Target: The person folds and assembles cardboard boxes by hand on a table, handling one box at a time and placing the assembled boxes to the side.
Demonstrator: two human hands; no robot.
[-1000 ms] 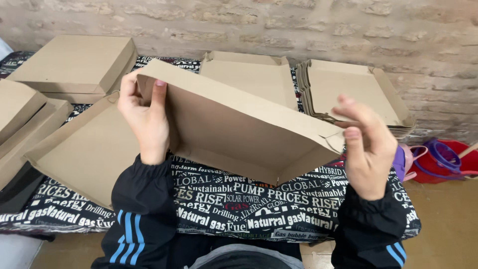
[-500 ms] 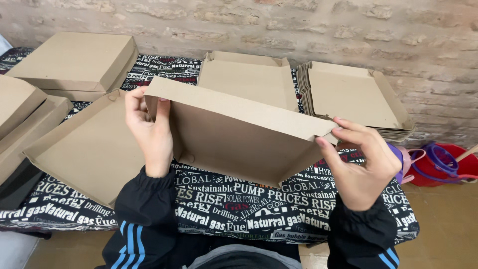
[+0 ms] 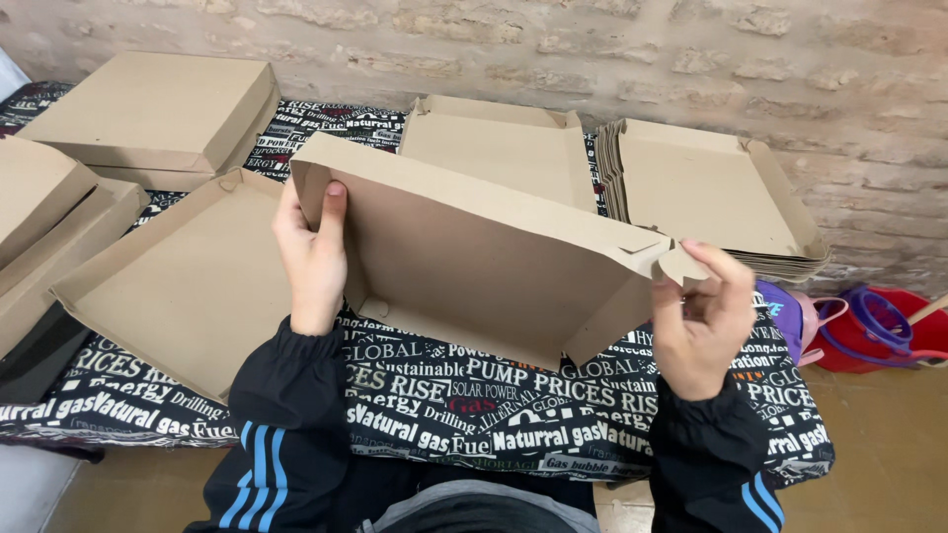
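With your left hand [image 3: 311, 259] clamped on the raised cardboard box [image 3: 474, 262] wall above the printed cloth [image 3: 474, 405], keep it steady while your right hand [image 3: 703, 321], pinching the corner flap [image 3: 679, 265], tucks it squarely

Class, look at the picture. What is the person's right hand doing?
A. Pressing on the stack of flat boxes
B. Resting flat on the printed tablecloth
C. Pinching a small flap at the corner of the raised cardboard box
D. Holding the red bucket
C: the right hand pinches a corner flap of the raised cardboard box, which the left hand grips at the other end.
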